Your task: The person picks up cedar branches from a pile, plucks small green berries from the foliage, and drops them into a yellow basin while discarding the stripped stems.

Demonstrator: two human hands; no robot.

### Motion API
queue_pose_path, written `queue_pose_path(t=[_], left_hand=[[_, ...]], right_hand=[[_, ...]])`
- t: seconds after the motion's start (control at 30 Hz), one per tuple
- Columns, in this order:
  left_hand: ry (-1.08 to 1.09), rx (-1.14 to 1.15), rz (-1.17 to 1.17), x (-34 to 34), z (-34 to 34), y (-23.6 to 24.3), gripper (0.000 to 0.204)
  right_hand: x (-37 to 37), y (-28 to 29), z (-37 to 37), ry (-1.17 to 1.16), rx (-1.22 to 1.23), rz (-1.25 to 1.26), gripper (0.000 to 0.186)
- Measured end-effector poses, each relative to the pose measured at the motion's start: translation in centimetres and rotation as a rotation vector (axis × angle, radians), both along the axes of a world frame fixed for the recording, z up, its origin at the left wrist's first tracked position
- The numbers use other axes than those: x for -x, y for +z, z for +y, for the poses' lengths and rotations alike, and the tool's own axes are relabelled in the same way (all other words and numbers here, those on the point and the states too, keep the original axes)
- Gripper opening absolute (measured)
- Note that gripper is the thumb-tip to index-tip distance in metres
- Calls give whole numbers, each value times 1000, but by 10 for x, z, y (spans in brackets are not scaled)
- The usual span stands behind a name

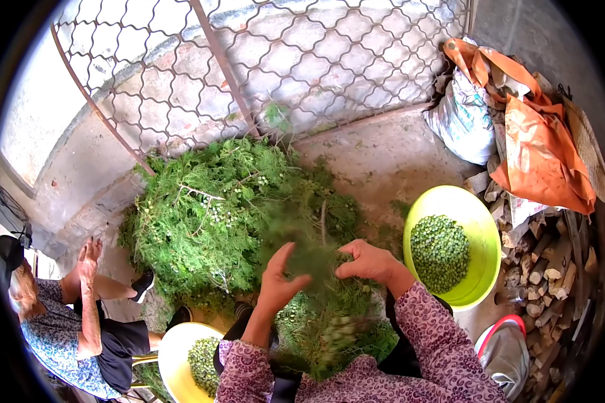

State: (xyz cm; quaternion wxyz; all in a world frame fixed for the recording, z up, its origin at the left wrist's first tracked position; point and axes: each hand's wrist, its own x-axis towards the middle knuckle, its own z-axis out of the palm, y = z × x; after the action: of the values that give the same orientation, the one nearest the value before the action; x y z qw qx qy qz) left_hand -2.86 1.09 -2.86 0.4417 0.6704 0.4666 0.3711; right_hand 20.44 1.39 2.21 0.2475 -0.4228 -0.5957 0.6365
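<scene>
Because the conifer sprig [316, 252] blurs on my feed, left of the lime-yellow bucket [485, 262], I cannot tell whether the right hand [373, 263] is clamped on it; its thumb and forefinger curl close to each other. Farther left of the bucket, the left hand [279, 282] has thumb and fingers well apart. Below both hands, also left of the bucket, loose conifer clippings [336, 330] lie piled. Inside the bucket sit small green berry-like cones [440, 254], looking largely free of scraps. I judge it best to steady the sprig by its stem with one hand, pluck with light fingertips of the other, and work close to the rim. Beyond, to the bucket's left, sprawls a heap of conifer branches [195, 208]; farther still, behind the bucket's left, stands a wavy wire-mesh grille [224, 67].
</scene>
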Motion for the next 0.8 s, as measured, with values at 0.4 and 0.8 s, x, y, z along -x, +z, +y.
queue_pose_path(t=[0.4,0.8], left_hand=[[-436,309,39,-34,-16,33,58],[-323,731,-302,-21,-20,22,20]], right_hand=[[-1,-4,-4,208,-103,-137,26],[-18,7,6,-99,9,91,23]])
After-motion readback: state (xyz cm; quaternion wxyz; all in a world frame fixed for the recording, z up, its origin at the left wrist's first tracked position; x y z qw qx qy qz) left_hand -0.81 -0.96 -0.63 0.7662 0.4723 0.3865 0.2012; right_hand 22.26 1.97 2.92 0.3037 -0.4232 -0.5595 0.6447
